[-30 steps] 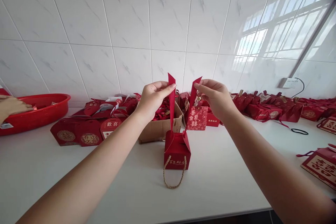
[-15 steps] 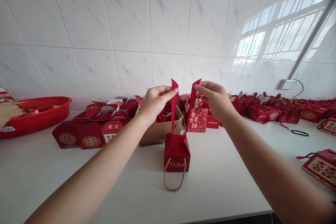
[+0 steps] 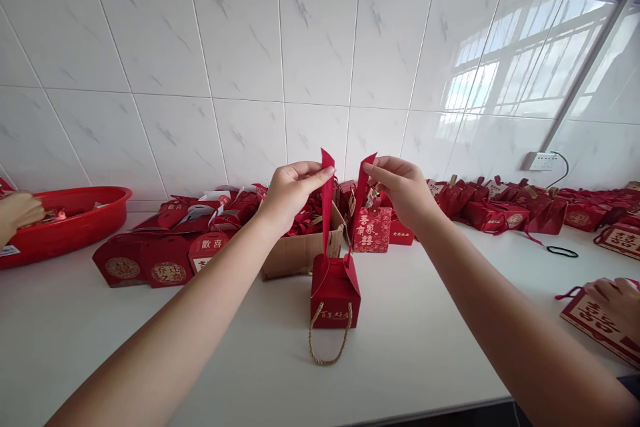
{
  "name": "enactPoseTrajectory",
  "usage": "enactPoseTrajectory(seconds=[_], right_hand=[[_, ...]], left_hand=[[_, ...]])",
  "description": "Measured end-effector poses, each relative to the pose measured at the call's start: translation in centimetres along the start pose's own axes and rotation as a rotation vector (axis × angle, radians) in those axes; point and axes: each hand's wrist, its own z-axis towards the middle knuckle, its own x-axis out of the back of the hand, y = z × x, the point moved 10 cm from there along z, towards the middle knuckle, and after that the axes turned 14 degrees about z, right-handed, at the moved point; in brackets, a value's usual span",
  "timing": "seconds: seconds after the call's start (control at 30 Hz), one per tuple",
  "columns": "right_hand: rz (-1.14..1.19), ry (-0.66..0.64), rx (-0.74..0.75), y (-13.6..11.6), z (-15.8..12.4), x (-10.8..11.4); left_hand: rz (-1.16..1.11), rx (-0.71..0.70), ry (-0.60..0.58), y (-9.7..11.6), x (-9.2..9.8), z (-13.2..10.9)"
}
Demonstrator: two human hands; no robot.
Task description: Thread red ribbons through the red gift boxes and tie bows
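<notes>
Head view: small red gift box (image 3: 335,293) is stood upright on the white worktop (image 3: 100,333), centre front, with its rope handle (image 3: 327,343) hanging down the front face onto the worktop. Two red strips are drawn up from the box top. Left ribbon end (image 3: 327,200) is pinched between thumb and fingers of the left hand (image 3: 290,190); right ribbon end (image 3: 363,190) is pinched likewise by the right hand (image 3: 405,190). Both hands are closed on the strips, held above the box and apart. Cardboard box (image 3: 300,250) of red ribbons is seen just behind. Red basin (image 3: 65,217) is at far left with another person's hand (image 3: 17,210) at it. A second person's hand (image 3: 613,297) is laid on a flat red box (image 3: 595,320) at far right.
</notes>
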Motion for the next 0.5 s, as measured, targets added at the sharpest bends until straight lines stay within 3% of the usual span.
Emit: enactPoseTrajectory(seconds=[0.3, 0.5], right_hand=[[0.029, -0.021, 0.025, -0.4, 0.5, -0.3], [0.029, -0.044, 0.039, -0.2, 0.7, -0.5]], left_hand=[[-0.005, -0.061, 0.042, 2.0, 0.4, -0.2], [0.029, -0.052, 0.040, 1.9, 0.5, -0.1]])
